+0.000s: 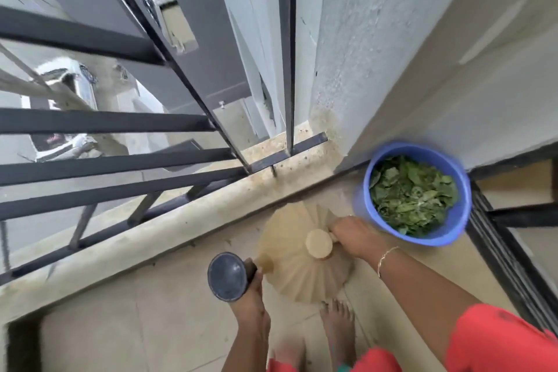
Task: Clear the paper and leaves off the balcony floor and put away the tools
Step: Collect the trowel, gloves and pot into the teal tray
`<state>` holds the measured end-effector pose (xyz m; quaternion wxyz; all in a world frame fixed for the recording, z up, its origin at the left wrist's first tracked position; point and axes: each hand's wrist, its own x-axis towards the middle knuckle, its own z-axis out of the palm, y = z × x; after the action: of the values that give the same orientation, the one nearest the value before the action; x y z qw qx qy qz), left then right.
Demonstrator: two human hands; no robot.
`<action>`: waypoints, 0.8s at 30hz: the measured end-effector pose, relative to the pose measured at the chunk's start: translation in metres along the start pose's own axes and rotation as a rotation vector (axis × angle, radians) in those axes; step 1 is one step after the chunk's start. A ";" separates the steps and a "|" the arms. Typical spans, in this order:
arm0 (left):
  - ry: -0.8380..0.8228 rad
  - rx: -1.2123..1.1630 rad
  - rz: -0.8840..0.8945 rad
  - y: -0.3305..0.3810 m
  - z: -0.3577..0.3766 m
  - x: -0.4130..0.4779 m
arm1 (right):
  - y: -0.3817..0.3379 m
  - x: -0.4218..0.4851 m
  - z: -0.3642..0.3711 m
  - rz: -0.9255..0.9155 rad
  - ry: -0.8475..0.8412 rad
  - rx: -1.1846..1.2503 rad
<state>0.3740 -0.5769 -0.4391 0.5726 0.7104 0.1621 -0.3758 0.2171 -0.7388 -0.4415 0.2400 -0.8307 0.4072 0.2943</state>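
Observation:
Seen from above, a beige broom (299,269) stands on the tiled balcony floor (151,311) with its bristles fanned out. My right hand (353,235) grips its handle just below the round beige cap (319,243). My left hand (252,302) grips a dark handle with a round flared end (228,276); the tool below it is hidden. A blue bucket (453,232) full of green leaves (410,193) stands to the right in the corner by the wall. A few small leaf bits lie along the kerb (193,243).
A black metal railing (120,160) on a raised concrete kerb (169,226) runs along the left. A grey wall (377,54) rises behind the bucket, and a black door frame (501,251) lies at the right. My bare feet (338,326) stand just behind the broom.

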 end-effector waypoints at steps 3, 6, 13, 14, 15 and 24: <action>0.009 0.027 0.015 -0.013 0.009 0.022 | 0.006 0.023 0.013 0.001 -0.020 -0.013; -0.004 0.041 -0.005 -0.019 0.013 0.038 | 0.006 0.038 0.019 0.006 -0.043 -0.029; 0.005 0.058 -0.036 -0.028 0.017 0.058 | 0.006 0.057 0.030 0.011 -0.046 -0.052; 0.004 0.055 -0.044 -0.029 0.017 0.062 | 0.005 0.059 0.030 0.009 -0.040 -0.046; 0.003 0.056 -0.059 -0.029 0.016 0.065 | 0.004 0.060 0.030 0.011 -0.040 -0.034; -0.245 0.573 -0.414 0.005 -0.005 0.032 | -0.017 0.012 0.003 0.026 -0.052 -0.041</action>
<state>0.4003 -0.5799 -0.4583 0.2776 0.7437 0.1208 -0.5960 0.2358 -0.7344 -0.4494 0.2298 -0.8222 0.4054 0.3269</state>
